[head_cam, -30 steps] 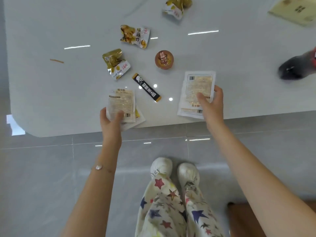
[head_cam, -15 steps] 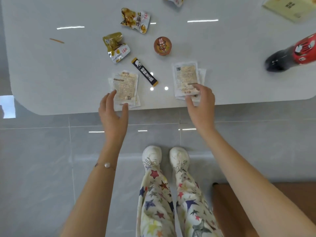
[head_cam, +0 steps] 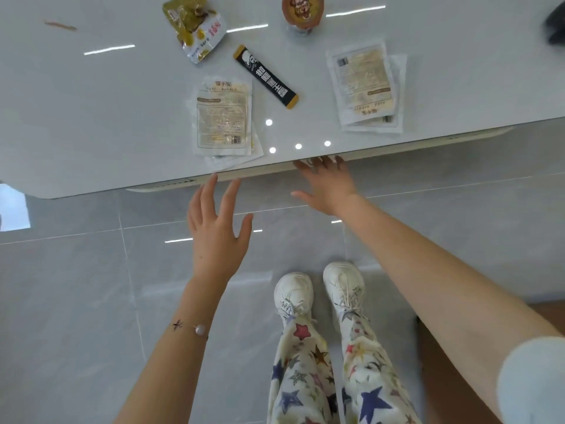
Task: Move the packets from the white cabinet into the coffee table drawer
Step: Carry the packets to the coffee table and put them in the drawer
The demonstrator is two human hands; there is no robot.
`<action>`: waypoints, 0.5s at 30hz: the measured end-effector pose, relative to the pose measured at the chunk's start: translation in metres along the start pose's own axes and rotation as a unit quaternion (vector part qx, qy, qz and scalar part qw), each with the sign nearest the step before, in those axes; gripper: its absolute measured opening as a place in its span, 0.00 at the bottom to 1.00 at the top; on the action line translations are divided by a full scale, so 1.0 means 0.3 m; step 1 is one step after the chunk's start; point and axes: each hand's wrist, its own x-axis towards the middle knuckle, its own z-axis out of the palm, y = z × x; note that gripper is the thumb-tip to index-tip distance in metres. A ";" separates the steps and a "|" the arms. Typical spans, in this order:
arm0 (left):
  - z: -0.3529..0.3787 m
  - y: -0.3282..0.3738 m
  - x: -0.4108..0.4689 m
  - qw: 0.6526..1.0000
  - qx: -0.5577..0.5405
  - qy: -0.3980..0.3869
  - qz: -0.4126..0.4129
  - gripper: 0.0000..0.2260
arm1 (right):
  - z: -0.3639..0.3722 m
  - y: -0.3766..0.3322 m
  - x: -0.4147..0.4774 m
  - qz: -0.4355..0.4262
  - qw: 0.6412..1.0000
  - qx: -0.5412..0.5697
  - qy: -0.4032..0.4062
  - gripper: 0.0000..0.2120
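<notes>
Near edge of the coffee table (head_cam: 91, 117), item by item. Left stack of packets (head_cam: 222, 117): flat on the top, long axis near to far, printed heading at the far end, near corner close to the table edge. Right stack of packets (head_cam: 363, 84): flat, long axis near to far with a slight tilt, heading at the near end, well apart from the first stack. Black stick sachet (head_cam: 265, 77): lies diagonally between the two. Cream strip (head_cam: 263, 173) under the edge: probably the drawer front, long axis left to right, still closed by the look of it. Left hand (head_cam: 217, 234): fingers spread, holding nothing, just near of the left stack and below the edge. Right hand (head_cam: 328, 186): fingers straight, tips at the strip; whether they hook beneath it cannot be told. It is the nearer hand to the strip, and lies between the stacks. Both stacks lie far of the hands. The coming move likely turns on pulling the strip toward the near side.
</notes>
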 end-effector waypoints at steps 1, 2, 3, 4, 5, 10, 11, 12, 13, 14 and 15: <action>0.000 -0.017 0.004 1.000 0.011 0.001 0.005 0.25 | 0.008 -0.008 0.024 -0.001 1.000 -0.008 -0.005 0.36; -0.002 -0.030 0.011 1.000 0.021 0.003 0.009 0.25 | 0.015 -0.012 0.042 0.002 1.000 -0.016 -0.011 0.36; -0.005 -0.037 0.020 1.000 0.028 0.007 0.013 0.25 | 0.018 -0.015 0.051 0.007 1.000 -0.021 -0.014 0.36; -0.008 -0.043 0.032 0.999 0.031 0.013 0.017 0.25 | 0.021 -0.018 0.055 0.013 1.000 -0.019 -0.012 0.36; -0.011 -0.046 0.045 0.999 0.034 0.019 0.021 0.25 | 0.024 -0.021 0.054 0.020 1.000 -0.009 -0.010 0.37; -0.029 -0.027 0.055 0.998 0.054 0.033 0.022 0.25 | 0.049 -0.074 -0.044 0.041 0.999 0.023 -0.006 0.37; -0.034 -0.023 0.047 0.998 0.055 0.032 0.024 0.24 | 0.064 -0.084 -0.077 0.043 0.999 0.021 -0.011 0.37; -0.038 -0.021 0.037 0.998 0.056 0.030 0.024 0.24 | 0.082 -0.092 -0.112 0.044 0.999 0.019 -0.020 0.36; -0.040 -0.021 0.026 0.998 0.056 0.026 0.022 0.25 | 0.102 -0.101 -0.150 0.045 0.998 0.019 -0.035 0.36; -0.043 -0.023 0.015 0.998 0.057 0.021 0.018 0.25 | 0.126 -0.109 -0.187 0.047 0.997 0.022 -0.051 0.36; -0.045 -0.025 0.002 0.998 0.055 0.016 0.013 0.25 | 0.149 -0.118 -0.225 0.049 0.997 0.026 -0.063 0.35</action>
